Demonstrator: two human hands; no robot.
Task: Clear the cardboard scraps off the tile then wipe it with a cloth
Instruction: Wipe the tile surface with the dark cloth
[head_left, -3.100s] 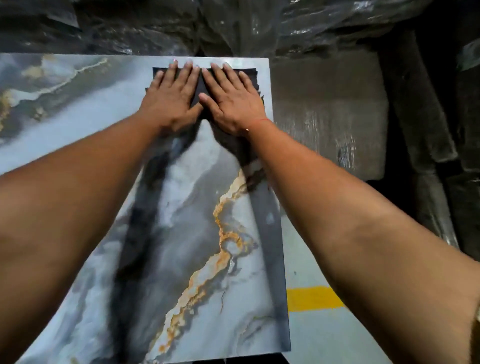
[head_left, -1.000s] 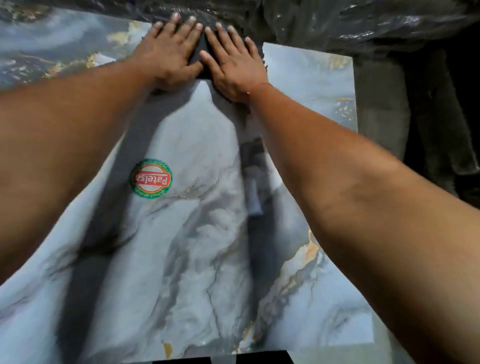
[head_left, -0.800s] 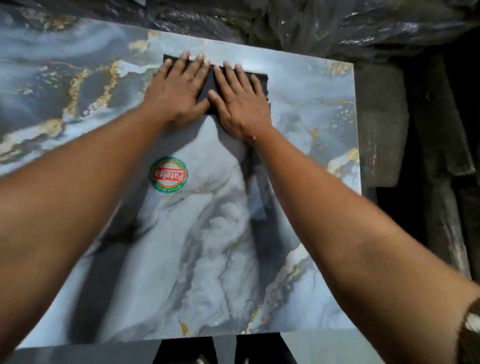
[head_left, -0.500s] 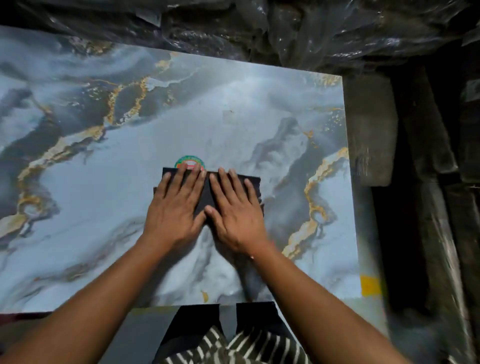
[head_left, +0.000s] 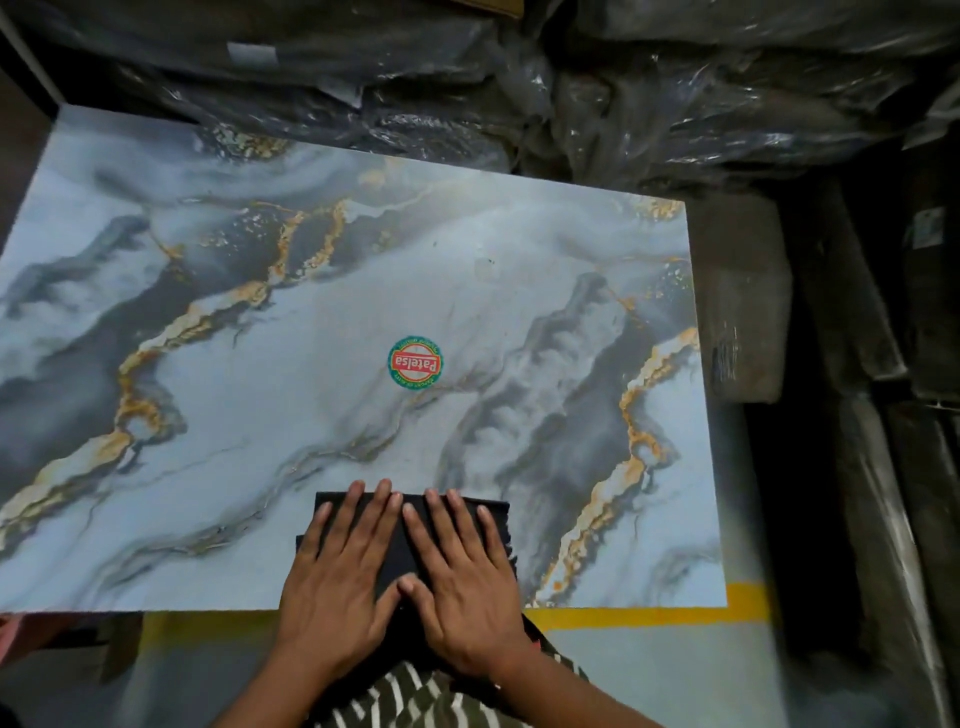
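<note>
A large glossy marble-patterned tile (head_left: 291, 364), grey-blue with gold veins, lies flat in front of me. A round red and green sticker (head_left: 415, 361) sits near its middle. A folded black cloth (head_left: 397, 535) rests at the tile's near edge. My left hand (head_left: 335, 582) and my right hand (head_left: 462, 582) lie flat side by side on the cloth, fingers spread, pressing it down. No cardboard scraps show on the tile.
Dark plastic-wrapped bundles (head_left: 519, 88) pile up behind the tile. Wrapped grey blocks (head_left: 743, 306) stand to the right. A yellow floor line (head_left: 649, 616) runs under the tile's near right corner. My striped clothing (head_left: 415, 696) shows at the bottom.
Both hands have dragged the black cloth from the tile's far edge, over the sticker, back to the near edge. The sticker is uncovered now.
</note>
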